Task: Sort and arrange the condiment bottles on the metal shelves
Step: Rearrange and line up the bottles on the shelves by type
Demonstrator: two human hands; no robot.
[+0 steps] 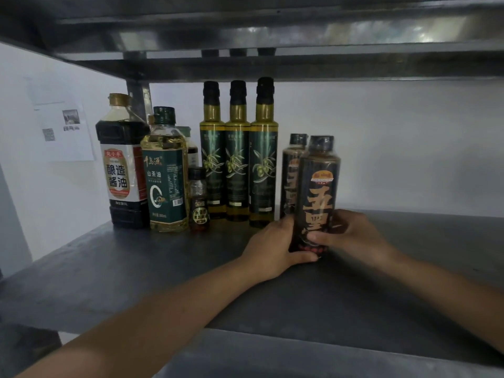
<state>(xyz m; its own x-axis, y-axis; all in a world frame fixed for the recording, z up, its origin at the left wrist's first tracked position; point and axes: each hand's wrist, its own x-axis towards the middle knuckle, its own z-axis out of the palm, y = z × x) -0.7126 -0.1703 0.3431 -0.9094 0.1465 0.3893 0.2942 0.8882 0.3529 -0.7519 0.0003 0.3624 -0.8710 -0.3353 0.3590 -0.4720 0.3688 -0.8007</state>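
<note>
Held bottle: a dark sauce bottle with a black cap, a black label and large orange characters; its contents looked near-black, and it stood upright.
Place: toward the back edge of the metal shelf, about mid-width. I could not tell whether its base touched the shelf.
Left hand: wrapped round the bottle's lower left side, thumb along the base.
Right hand: gripped the lower right side, thumb across the label.
Twin bottle: one, same design, just behind and to the left, partly hidden.
Olive oil bottles: three, tall and green-labelled with golden oil, side by side along the back edge.
Left-rear corner: one large soy sauce bottle, dark liquid up to the shoulder; one camellia oil bottle, pale yellow oil; one small brown bottle in front.
Hidden bottle: one, behind the camellia oil, contents unclear.
Count: nine bottles.
Above: an upper shelf.
Wall: a printed sheet, left.
</note>
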